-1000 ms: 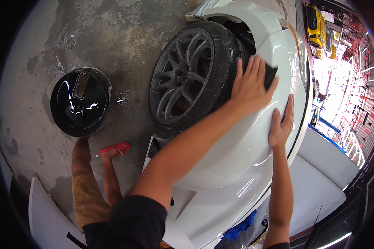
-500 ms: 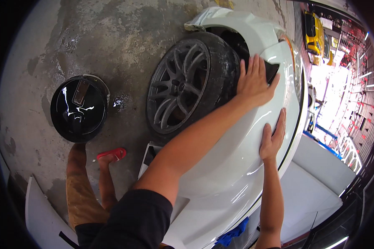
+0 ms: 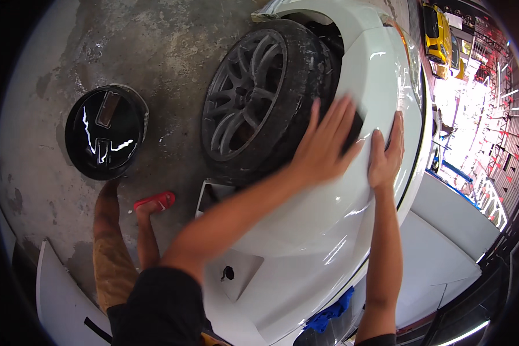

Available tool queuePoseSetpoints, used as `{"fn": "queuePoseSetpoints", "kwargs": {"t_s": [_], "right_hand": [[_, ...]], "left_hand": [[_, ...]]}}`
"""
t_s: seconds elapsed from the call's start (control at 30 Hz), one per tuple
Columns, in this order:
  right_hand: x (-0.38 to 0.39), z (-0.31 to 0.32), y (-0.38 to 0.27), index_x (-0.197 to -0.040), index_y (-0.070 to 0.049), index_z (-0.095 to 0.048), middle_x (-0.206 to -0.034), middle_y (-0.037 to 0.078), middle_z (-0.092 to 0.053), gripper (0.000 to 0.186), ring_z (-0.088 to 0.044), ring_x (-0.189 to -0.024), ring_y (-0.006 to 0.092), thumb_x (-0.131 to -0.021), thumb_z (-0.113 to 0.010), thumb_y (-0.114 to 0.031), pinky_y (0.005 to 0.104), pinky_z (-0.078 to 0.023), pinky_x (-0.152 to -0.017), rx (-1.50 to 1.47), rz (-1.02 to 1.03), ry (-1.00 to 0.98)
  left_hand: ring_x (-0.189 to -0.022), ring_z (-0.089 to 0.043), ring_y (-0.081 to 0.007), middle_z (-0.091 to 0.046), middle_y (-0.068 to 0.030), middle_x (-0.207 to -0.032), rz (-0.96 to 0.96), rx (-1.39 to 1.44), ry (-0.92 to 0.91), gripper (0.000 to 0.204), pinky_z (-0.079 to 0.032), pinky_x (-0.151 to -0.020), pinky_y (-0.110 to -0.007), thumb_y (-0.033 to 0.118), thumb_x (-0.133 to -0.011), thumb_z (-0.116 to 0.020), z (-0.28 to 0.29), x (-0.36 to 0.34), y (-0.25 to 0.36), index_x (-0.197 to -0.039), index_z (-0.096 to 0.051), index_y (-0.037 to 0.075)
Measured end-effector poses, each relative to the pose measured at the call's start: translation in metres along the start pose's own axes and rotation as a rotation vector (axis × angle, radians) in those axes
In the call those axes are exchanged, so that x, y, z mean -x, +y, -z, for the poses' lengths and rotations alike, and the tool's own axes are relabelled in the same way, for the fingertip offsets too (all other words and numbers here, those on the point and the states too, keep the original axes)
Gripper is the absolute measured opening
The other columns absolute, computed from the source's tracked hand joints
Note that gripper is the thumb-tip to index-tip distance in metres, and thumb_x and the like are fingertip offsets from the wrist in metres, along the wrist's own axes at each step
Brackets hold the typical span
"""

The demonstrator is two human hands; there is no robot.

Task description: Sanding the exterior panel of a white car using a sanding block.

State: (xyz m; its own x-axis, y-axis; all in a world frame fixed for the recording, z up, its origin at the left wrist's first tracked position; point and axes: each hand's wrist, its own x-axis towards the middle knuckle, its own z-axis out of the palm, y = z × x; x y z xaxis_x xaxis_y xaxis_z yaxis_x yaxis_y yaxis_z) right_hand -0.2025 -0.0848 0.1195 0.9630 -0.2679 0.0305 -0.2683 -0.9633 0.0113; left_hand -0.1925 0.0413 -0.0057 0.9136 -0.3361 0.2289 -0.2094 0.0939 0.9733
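- Left hand point(image 3: 324, 145): blurred; fingers stretched out and fanned, unclenched; laid over the white panel beside the tyre. Whether it pinches anything, cannot tell.
- Black sheet point(image 3: 353, 128): one, partly hidden; showing between the left forefinger and thumb.
- Right hand point(image 3: 386, 161): fingers straight and together, thumb apart, grasping nothing; resting on the panel, just right of the left thumb.
- White car panel point(image 3: 305, 225): glossy, curved; beneath both sets of fingers.
- Wheel point(image 3: 243, 97): grey spokes, black tyre; left of the left fingers.
- Round black object point(image 3: 112, 138): shiny; well left of the left fingers.
- Red sandal point(image 3: 165, 199): on a foot, lower left of the left fingers.
- Blue cloth point(image 3: 331, 311): crumpled; well below the right fingers.
- Yellow car point(image 3: 437, 37): distant; upper right of the right fingers.
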Motion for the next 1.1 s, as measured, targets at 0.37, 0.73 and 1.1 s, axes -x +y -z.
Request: {"fn": "queuePoseSetpoints", "kwargs": {"t_s": [0.37, 0.73, 1.1], "right_hand": [[-0.012, -0.009, 0.012, -0.149, 0.001, -0.040, -0.150, 0.023, -0.047, 0.065, -0.044, -0.140, 0.0329, -0.099, -0.054, -0.038, 0.0354, -0.031, -0.115, -0.105, 0.002, 0.026], [-0.024, -0.008, 0.022, -0.149, 0.000, -0.042, -0.151, 0.020, -0.046, 0.067, -0.045, -0.139, 0.0304, -0.099, -0.049, -0.045, 0.0325, -0.029, -0.115, -0.103, 0.021, 0.024], [-0.024, -0.007, 0.023, -0.146, -0.002, -0.046, -0.150, 0.019, -0.047, 0.066, -0.046, -0.137, 0.0329, -0.097, -0.048, -0.047, 0.0341, -0.031, -0.113, -0.050, 0.022, 0.033]], "left_hand": [[-0.150, -0.022, -0.0368, -0.023, -0.0226, -0.161, -0.029, -0.021, 0.015, 0.071, -0.011, -0.120, -0.060, 0.036, -0.100, -0.050, 0.033, 0.070, 0.014, -0.152, -0.025, -0.005], [-0.151, -0.017, -0.0393, -0.017, -0.0237, -0.163, -0.066, 0.007, -0.041, 0.080, -0.008, -0.120, -0.060, 0.037, -0.097, -0.055, 0.052, 0.168, 0.006, -0.156, -0.018, -0.002], [-0.152, -0.019, -0.0369, -0.017, -0.0199, -0.164, -0.013, 0.019, -0.107, 0.075, -0.008, -0.120, -0.060, 0.032, -0.098, -0.052, 0.066, 0.205, -0.003, -0.157, -0.019, 0.002]]}}
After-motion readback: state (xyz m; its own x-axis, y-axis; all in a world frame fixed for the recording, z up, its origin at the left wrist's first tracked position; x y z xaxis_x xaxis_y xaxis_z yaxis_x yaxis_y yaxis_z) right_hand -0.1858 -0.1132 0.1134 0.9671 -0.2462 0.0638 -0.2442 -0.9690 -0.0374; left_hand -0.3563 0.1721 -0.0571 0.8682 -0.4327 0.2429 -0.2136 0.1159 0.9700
